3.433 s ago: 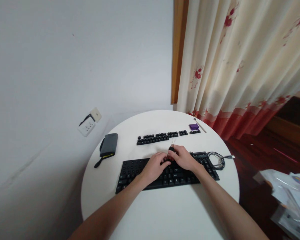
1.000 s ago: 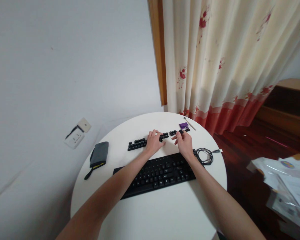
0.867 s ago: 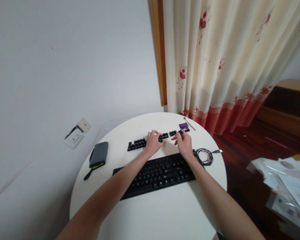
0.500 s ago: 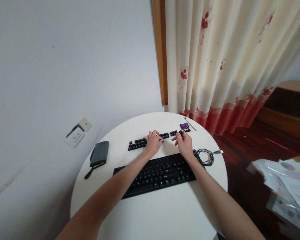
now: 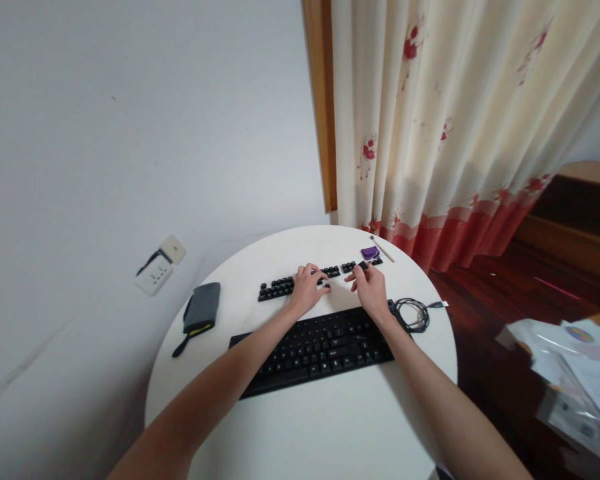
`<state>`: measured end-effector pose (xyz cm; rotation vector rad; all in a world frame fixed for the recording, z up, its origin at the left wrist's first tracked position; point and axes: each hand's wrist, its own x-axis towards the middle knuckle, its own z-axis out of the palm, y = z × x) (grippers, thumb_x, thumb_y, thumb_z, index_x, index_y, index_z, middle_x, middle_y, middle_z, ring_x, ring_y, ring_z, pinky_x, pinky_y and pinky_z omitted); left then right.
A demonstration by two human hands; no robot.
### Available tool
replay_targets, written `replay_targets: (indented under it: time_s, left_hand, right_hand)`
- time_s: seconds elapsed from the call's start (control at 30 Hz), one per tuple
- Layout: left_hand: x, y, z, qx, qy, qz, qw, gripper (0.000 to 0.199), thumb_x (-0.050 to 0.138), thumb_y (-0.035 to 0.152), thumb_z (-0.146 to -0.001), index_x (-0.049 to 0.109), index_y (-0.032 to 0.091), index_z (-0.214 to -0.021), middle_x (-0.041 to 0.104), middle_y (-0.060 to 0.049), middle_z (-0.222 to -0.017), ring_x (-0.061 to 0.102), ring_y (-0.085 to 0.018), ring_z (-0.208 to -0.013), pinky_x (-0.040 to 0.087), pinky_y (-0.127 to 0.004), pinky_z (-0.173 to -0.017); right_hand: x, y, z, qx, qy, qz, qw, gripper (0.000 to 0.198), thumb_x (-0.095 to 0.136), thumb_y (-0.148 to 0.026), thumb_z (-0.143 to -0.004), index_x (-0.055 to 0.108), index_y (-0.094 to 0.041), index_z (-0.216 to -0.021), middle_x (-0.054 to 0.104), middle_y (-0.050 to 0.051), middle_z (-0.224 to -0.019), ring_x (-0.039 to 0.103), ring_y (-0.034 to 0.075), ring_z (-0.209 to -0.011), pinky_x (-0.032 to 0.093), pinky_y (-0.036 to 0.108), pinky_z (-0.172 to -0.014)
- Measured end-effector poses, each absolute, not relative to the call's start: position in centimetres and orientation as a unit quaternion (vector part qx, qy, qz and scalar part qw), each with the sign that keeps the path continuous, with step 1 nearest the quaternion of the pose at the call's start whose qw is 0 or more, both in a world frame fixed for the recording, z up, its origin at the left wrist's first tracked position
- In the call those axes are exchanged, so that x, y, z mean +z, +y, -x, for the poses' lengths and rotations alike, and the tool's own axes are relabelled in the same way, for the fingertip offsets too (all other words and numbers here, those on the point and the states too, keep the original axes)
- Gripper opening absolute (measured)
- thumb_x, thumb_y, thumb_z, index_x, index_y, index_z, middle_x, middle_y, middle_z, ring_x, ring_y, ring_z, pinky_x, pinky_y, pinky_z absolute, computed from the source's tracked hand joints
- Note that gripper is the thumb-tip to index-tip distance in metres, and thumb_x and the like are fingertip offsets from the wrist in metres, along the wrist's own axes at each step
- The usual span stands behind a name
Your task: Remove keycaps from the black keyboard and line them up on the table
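My left hand (image 5: pixel 308 287) is over the row of loose black keycaps (image 5: pixel 279 288) on the round white table. Its thumb and fingers are apart, with one keycap (image 5: pixel 327 286) by the thumb tip. Between the fingertips of my right hand (image 5: pixel 371 288) is a small black piece (image 5: pixel 363 265), too small to make out fully. More keycaps (image 5: pixel 349 267) lie just left of that hand. Under my forearms rests a black keyboard (image 5: pixel 325 347); its keys are mostly in place, and my arms hide part of it.
A grey folded pouch (image 5: pixel 203 307) lies on the left of the white table (image 5: pixel 300 427). A purple cloth (image 5: pixel 369 253) and a thin brush (image 5: pixel 383 249) are at the back right. The coiled cable (image 5: pixel 414 315) sits at the right edge. Wall and curtain (image 5: pixel 405 133) stand behind.
My left thumb and fingers have spread a little, and a keycap now shows by the thumb tip. The right hand has stayed nearly still with the black piece. The view has shifted slightly.
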<state>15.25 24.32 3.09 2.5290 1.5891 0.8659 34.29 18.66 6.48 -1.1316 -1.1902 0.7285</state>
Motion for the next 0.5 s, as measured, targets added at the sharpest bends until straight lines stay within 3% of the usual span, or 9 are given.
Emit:
replay_targets:
  time_s: [0.23,0.5]
  left_hand:
    - [3.0,24.3,-15.5,0.255,0.508,-0.822,0.011,0.012,0.081,0.026,-0.075,0.077,0.027,-0.086,0.055,-0.004,-0.114,0.044,-0.025,-0.109,0.041,-0.041,-0.097]
    - [2.9,25.2,-16.0,0.251,0.538,-0.805,-0.011,0.039,0.084,0.027,-0.071,0.071,0.03,-0.108,0.052,-0.004,-0.12,0.044,-0.027,-0.112,0.041,-0.042,-0.096]
  right_hand:
    - [6.5,18.7,-34.3,0.319,-0.521,0.491,0.62,0.034,0.049,-0.049,-0.091,0.055,-0.018,-0.079,0.072,0.008,-0.071,0.057,0.015,-0.047,0.046,0.028,-0.053]
    - [6.2,18.9,-34.3,0.327,-0.519,0.487,0.621,0.034,0.05,-0.049,-0.091,0.056,-0.018,-0.079,0.073,0.008,-0.072,0.057,0.015,-0.047,0.046,0.028,-0.051]
